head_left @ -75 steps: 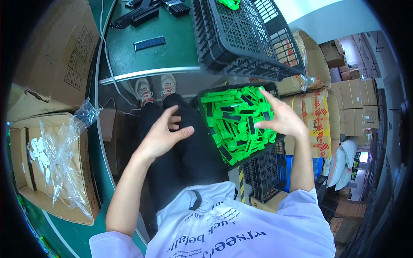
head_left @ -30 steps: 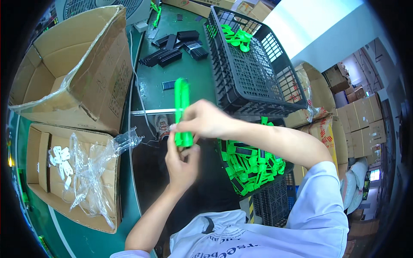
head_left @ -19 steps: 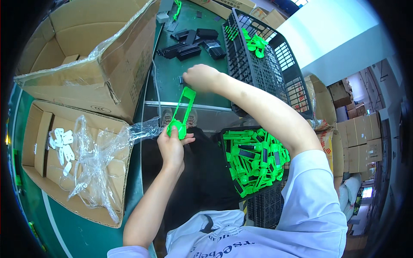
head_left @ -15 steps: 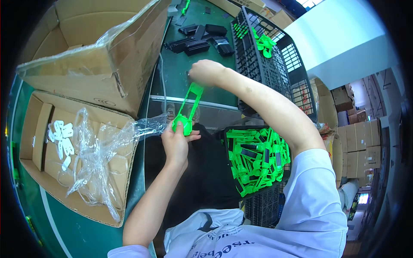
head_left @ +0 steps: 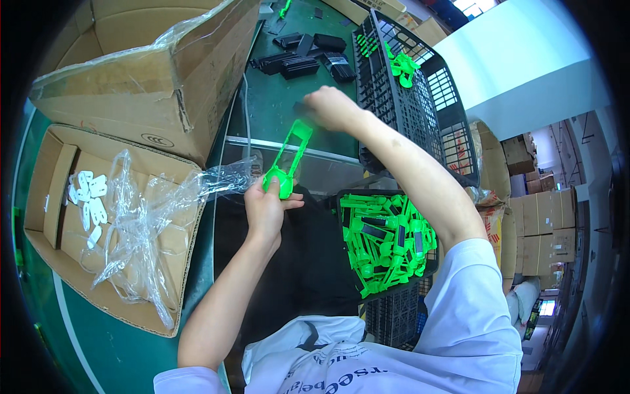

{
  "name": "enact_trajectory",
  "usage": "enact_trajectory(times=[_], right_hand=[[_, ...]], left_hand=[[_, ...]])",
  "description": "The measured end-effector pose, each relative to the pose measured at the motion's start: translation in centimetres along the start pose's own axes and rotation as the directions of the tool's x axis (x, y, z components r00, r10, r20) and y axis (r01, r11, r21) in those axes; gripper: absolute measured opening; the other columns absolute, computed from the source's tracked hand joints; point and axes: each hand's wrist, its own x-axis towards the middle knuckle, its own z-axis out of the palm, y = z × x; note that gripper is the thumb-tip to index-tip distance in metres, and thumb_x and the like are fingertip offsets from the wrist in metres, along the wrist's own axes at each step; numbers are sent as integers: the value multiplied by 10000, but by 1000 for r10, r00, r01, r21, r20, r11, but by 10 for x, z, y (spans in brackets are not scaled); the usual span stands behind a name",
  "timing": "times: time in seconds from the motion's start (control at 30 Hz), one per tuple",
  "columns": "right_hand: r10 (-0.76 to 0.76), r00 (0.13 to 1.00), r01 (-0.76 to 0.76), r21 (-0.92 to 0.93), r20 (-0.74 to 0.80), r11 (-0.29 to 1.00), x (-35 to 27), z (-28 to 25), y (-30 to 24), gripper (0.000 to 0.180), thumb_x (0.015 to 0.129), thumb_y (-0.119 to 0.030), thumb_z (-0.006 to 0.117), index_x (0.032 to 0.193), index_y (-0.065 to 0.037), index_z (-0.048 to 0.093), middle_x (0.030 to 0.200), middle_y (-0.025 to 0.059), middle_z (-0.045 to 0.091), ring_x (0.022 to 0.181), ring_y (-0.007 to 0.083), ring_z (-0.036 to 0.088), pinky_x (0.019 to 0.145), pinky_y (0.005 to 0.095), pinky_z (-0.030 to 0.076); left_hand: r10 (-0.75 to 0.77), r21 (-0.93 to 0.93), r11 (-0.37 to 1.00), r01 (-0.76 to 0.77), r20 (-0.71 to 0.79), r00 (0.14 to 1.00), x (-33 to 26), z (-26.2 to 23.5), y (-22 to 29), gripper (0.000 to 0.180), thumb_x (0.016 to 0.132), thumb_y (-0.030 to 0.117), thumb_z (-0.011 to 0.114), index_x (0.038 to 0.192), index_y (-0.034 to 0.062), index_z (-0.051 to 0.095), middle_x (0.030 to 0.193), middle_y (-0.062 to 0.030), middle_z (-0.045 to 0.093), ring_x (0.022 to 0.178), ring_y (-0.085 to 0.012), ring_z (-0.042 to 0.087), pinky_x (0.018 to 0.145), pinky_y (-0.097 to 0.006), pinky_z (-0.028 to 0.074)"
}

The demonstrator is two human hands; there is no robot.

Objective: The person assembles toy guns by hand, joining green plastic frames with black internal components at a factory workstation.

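Now right hand [head_left: 331, 108] shifted slightly rightward, pinching blurred dark strip [head_left: 302, 110], left hand [head_left: 265, 207] pinching green frame [head_left: 281, 181]

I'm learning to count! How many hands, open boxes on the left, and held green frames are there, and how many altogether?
Left hand and right hand: 2
Tall box and low box: 2
Held green frame: 1
Total: 5

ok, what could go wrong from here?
The left hand grips the green frame at one end only, so it might twist if pressed. The dark piece, blurred, apparently pinched by the right hand, could slip. The heaped black crate might shed green parts if bumped.
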Motion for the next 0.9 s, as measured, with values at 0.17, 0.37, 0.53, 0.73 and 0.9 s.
enact_trajectory(times=[0.17,0.37,0.53,0.73,0.9], right_hand=[[-42,979,74,-155,201,985,-13,6,-6,137,770,-124,616,783,-6,683,810,216,672,792,383,671,734,453,548],[-114,962,157,-164,246,974,-11,5,-8,133,752,-120,622,748,1,678,776,214,665,777,377,669,720,457,546],[-94,962,126,-112,257,986,-11,-5,-11,142,741,-134,667,745,7,679,761,209,659,776,373,665,713,445,545],[-71,947,117,-132,313,984,-6,-8,-9,175,715,-157,723,776,2,683,791,203,669,783,375,666,723,449,541],[-56,973,79,-94,225,992,6,6,-14,318,750,-66,648,1057,-10,588,976,219,623,973,391,604,815,472,501]], left_hand=[[-21,23,1000,21,19,1000,2,2,-2,261,1020,138,392,1091,-54,555,948,-155,627,688,-207,672,594,-294,585],[-38,58,998,37,19,999,-3,1,-3,263,1022,125,373,1121,-41,552,943,-165,650,689,-187,670,622,-282,588],[-42,46,998,41,20,999,-4,1,-4,267,1022,119,366,1117,-42,556,940,-161,650,690,-184,669,618,-281,586],[-33,63,998,31,28,999,1,5,-8,276,1025,135,373,1128,-43,558,937,-157,651,698,-186,672,617,-284,589],[42,30,999,-41,-42,998,-4,-5,-10,238,993,140,443,1069,-38,582,865,-163,648,660,-236,682,557,-339,596]])
